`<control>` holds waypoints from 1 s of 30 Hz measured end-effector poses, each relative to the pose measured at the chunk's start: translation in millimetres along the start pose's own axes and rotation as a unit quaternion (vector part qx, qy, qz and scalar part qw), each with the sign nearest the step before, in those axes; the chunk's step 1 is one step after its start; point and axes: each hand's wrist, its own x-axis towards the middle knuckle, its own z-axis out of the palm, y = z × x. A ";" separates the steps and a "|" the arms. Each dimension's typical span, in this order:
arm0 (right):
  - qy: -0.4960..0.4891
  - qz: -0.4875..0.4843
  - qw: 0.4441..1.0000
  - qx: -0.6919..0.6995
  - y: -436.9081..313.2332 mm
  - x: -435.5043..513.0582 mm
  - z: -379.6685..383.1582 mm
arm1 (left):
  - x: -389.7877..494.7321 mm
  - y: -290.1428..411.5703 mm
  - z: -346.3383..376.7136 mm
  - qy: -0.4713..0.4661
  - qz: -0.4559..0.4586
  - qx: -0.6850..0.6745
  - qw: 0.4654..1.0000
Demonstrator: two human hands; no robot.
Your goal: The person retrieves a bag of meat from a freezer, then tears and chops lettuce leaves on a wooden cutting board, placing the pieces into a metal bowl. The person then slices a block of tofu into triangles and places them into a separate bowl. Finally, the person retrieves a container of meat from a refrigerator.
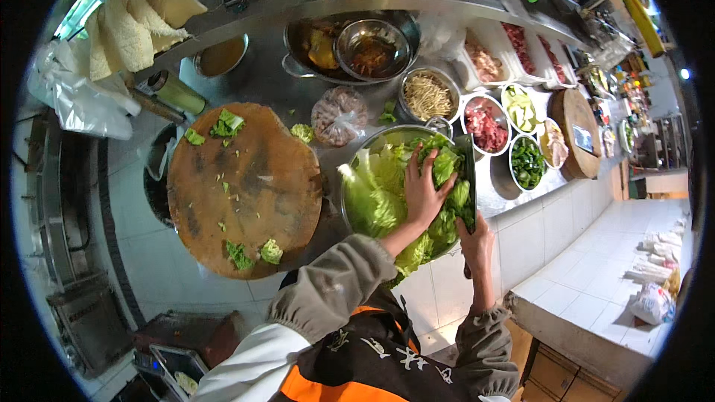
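Note:
A round metal basin (344,201) full of cut leafy greens (377,195) is in front of me. My left hand (427,192) lies on the greens, fingers spread, with leaves between it and a cleaver blade. In my right hand (477,240) is the handle of the cleaver (471,178), its blade upright along the basin's right side. Leaves touch the inner face of the blade. Left of the basin, a round wooden chopping block (246,195) carries several leaf scraps (239,255).
Behind the basin are a bowl of shredded food (429,95), a plastic bag of food (339,116) and a wok (299,47). Bowls of red meat (486,125) and chopped green vegetables (527,163) stand right, before a second chopping block (578,123). A steel shelf (357,5) overhangs the back.

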 end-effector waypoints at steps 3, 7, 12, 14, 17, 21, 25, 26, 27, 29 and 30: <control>-0.013 -0.050 0.999 -0.010 19.2 11.6 7.0 | -7.1 -17.5 12.5 -0.085 -0.040 0.141 0.986; -0.032 -0.035 0.999 0.022 32.0 -1.3 -10.0 | 24.9 -3.3 -44.3 -0.163 0.053 0.137 0.976; 0.003 0.027 0.975 0.219 36.6 -17.4 -29.1 | 128.4 -77.8 -146.6 -0.137 -0.098 0.544 0.822; 0.020 0.019 0.970 0.240 36.3 -19.8 -29.7 | 148.3 -121.5 -155.7 -0.265 -0.140 0.586 0.753; 0.049 0.016 0.965 0.259 34.7 -23.2 -26.3 | 167.5 -143.2 -161.8 -0.322 -0.156 0.529 0.769; 0.071 0.037 0.950 0.301 31.7 -32.0 -24.5 | 180.7 -105.8 -151.9 -0.201 -0.118 0.517 0.824; 0.091 0.071 0.945 0.306 31.9 -40.5 -25.9 | 189.7 -97.6 -82.4 -0.149 -0.142 0.061 0.977; 0.092 0.079 0.946 0.301 33.0 -42.2 -26.3 | 177.8 -105.9 -62.0 -0.209 -0.014 0.245 0.947; 0.093 0.081 0.946 0.299 34.7 -43.8 -26.5 | 171.0 -115.3 -46.6 -0.209 0.184 0.401 0.873; 0.093 0.083 0.946 0.298 38.9 -47.3 -26.2 | 176.7 -130.0 -35.2 -0.185 0.178 0.320 0.912; 0.090 0.091 0.943 0.307 41.2 -49.4 -25.6 | 179.6 -132.6 -37.7 -0.219 0.132 0.291 0.922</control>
